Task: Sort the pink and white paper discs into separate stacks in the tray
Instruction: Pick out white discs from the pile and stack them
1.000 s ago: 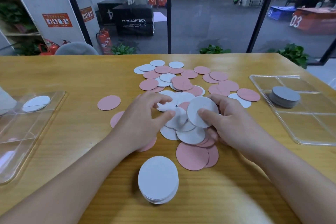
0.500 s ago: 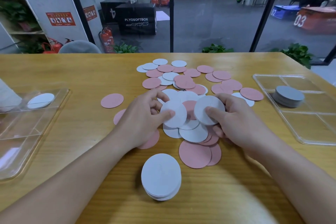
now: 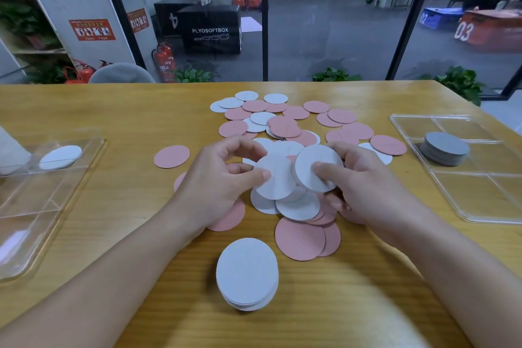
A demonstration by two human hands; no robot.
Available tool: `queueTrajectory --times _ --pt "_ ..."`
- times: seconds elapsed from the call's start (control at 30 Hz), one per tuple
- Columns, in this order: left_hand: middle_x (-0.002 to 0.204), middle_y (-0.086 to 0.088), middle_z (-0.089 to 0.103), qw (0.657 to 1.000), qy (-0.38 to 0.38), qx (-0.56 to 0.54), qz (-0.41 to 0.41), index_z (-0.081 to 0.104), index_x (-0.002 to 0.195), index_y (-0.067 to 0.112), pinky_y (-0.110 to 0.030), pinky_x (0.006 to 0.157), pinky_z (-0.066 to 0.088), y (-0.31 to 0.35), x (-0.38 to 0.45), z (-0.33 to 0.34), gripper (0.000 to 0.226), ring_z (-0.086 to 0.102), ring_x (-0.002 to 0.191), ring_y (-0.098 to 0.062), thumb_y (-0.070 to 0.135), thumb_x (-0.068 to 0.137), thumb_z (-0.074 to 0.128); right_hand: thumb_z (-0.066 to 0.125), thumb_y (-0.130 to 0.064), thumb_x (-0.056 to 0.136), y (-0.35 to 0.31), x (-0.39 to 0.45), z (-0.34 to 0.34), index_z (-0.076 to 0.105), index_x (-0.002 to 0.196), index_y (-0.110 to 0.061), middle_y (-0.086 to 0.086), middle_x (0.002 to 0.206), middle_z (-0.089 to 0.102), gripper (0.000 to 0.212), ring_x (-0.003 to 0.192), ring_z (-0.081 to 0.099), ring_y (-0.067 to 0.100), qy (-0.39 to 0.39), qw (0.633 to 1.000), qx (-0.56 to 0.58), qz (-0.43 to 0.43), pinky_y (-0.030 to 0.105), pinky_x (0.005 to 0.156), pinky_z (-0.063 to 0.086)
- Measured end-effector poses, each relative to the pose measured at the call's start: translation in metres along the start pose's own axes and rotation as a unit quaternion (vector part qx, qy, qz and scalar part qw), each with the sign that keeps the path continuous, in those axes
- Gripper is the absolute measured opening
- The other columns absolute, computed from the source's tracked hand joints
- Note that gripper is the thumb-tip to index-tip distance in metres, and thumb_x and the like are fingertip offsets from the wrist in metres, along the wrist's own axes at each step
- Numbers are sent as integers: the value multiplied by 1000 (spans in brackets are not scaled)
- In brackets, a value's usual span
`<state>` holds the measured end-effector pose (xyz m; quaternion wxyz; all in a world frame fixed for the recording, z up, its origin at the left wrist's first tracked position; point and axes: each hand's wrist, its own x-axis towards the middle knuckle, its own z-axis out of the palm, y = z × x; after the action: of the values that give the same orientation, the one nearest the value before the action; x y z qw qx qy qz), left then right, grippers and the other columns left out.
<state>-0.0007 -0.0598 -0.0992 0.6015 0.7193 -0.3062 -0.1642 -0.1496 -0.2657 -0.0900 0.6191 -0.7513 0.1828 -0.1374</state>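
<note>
Pinching one white disc (image 3: 275, 178) between the thumb and curled fingers of my left hand (image 3: 217, 181), I hold it just above the loose pile (image 3: 293, 133) in the middle of the frame, its edge beside a second white disc (image 3: 316, 168) that my right hand (image 3: 364, 178) grips the same way, thumb on its face. The pile under my hands is a mix of pink and white discs spread across the wooden tabletop (image 3: 113, 110), running toward the upper centre. One pink disc (image 3: 171, 156) lies apart to the left of it. Low in the centre of the frame a stack of white discs (image 3: 247, 274) stands on the tabletop. At the right edge a clear tray (image 3: 480, 203) holds a stack of grey-looking discs (image 3: 445, 148) in one compartment. At the left edge another clear tray (image 3: 42, 206) has a single white disc (image 3: 60, 157) in its far compartment.
</note>
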Motion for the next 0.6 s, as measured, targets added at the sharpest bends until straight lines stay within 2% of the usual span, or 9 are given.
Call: queueTrajectory --times 0.13,0.23,0.33,0.4,0.47,0.5,0.57,0.6 --pt "104 -8 77 999 -14 -47 -7 78 112 8 -31 84 64 -4 1 2 20 76 88 -19 -1 95 81 59 -18 111 -1 -3 1 69 116 -15 2 61 55 11 49 43 17 -9 999 -46 -16 20 45 36" --pt "111 -20 79 994 -43 -96 -17 75 119 5 -43 94 67 -1 -1 6 21 76 100 -28 -6 100 73 58 -20 113 -3 -7 4 70 117 -20 3 61 62 13 53 53 17 -56 995 -74 -33 24 52 46" --pt "120 -23 80 983 -111 -144 -10 66 130 -2 -44 101 64 3 -3 9 28 78 115 -35 -12 106 60 59 -22 113 -3 -9 6 70 120 -19 9 62 63 13 57 57 19 -95 991 -85 -41 28 55 46" --pt "121 -21 81 982 -118 -146 -1 66 131 -2 -41 101 64 4 -3 9 29 78 117 -35 -14 107 57 61 -22 112 -2 -8 5 72 117 -19 9 59 60 12 56 53 19 -85 990 -98 -54 30 57 46" --pt "116 -11 83 994 -79 -78 16 72 126 3 -33 97 64 1 -2 9 26 79 112 -25 -10 107 59 63 -20 110 -1 -6 3 75 113 -21 2 57 58 12 53 49 18 -52 991 -108 -61 28 56 45" --pt "111 -3 83 998 -51 -3 34 76 120 11 -28 93 63 -2 -1 9 23 79 106 -16 -3 107 64 63 -19 109 0 -4 2 76 110 -22 -4 56 58 13 50 48 16 -29 993 -104 -57 25 52 42" --pt "101 11 78 986 -20 156 61 79 110 29 -17 77 54 -8 0 9 14 71 87 -2 16 104 74 64 -16 107 1 -2 0 76 107 -21 -12 53 54 13 45 43 13 17 996 -80 -32 19 43 35" --pt "99 14 73 975 -19 210 65 77 108 35 -13 74 47 -10 1 10 10 66 84 -1 27 102 77 65 -16 106 2 -1 0 76 105 -20 -13 52 52 12 43 42 13 35 997 -72 -17 20 41 33"
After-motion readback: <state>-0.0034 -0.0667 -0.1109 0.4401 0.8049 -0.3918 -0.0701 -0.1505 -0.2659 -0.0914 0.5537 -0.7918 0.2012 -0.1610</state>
